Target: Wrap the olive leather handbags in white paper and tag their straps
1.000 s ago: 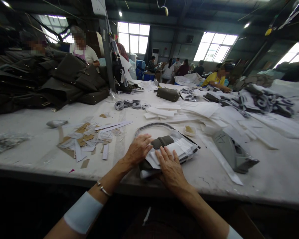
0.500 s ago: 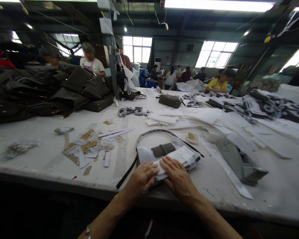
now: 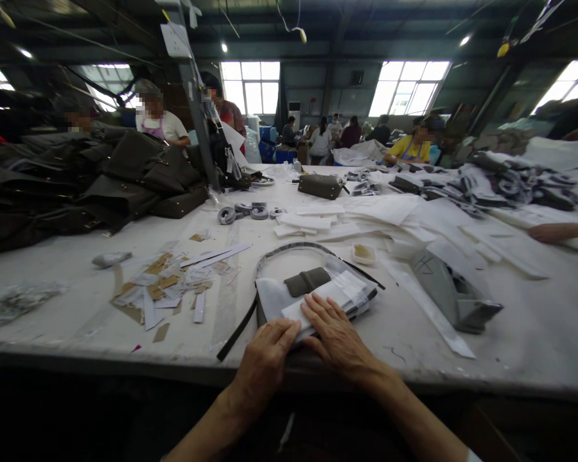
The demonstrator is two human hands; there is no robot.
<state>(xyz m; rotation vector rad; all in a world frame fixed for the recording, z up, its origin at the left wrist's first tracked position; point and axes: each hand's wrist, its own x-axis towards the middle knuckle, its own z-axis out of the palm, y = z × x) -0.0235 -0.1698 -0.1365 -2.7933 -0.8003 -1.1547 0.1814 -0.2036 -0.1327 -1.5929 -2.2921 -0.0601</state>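
A handbag (image 3: pixel 264 301) lies flat near the table's front edge, largely covered by white wrapping paper (image 3: pixel 293 312). Its dark strap (image 3: pixel 238 330) curves around the back and trails off on the left. A small olive flap piece (image 3: pixel 307 281) rests on top of the white paper. My left hand (image 3: pixel 266 354) is closed at the paper's near left edge, fingers curled and pinched on it. With fingers stretched out, my right hand (image 3: pixel 334 333) lies flat on the folded white paper. The bag's near side is partly hidden beneath both hands.
Paper scraps (image 3: pixel 168 282) lie to the left, and a small dish (image 3: pixel 363 253) sits behind the bag. To the right stands a grey-green bag part (image 3: pixel 450 292). Dark bags (image 3: pixel 139 173) are piled at the far left. Another person's hand (image 3: pixel 551 232) reaches in from the right.
My left hand has drawn slightly back toward me and its fingers have curled in. My right hand stays flat on the paper. Another person's hand has appeared at the right.
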